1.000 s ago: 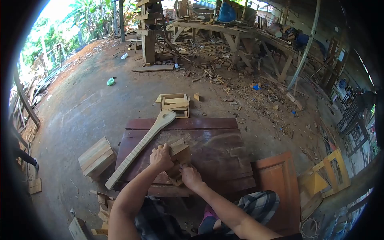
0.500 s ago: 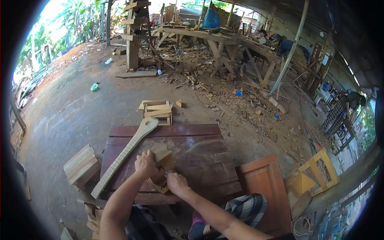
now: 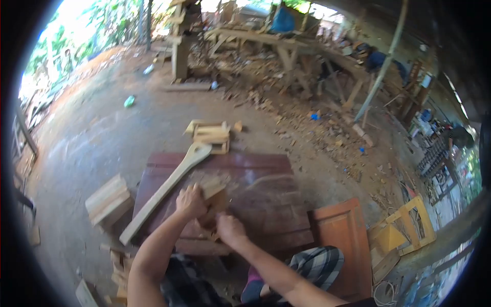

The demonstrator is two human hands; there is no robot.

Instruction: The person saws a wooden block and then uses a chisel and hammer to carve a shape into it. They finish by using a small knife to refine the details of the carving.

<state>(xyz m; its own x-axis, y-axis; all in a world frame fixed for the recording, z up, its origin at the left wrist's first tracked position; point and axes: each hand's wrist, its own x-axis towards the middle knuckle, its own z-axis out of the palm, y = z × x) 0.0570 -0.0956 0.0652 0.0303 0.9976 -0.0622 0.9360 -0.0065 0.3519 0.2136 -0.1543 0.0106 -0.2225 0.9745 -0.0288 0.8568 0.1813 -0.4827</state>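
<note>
View swung since prev. frame; L hand still grips wood block, immed. right of its fingers, long axis approx. fore-aft; R hand nearer block's near end, fingers curled narrow, contents cannot tell, blur

A dark maroon tabletop and a reddish-orange panel. Black, grey and white plaid covers the legs; the bag is bright blue, the frame yellow.
</note>
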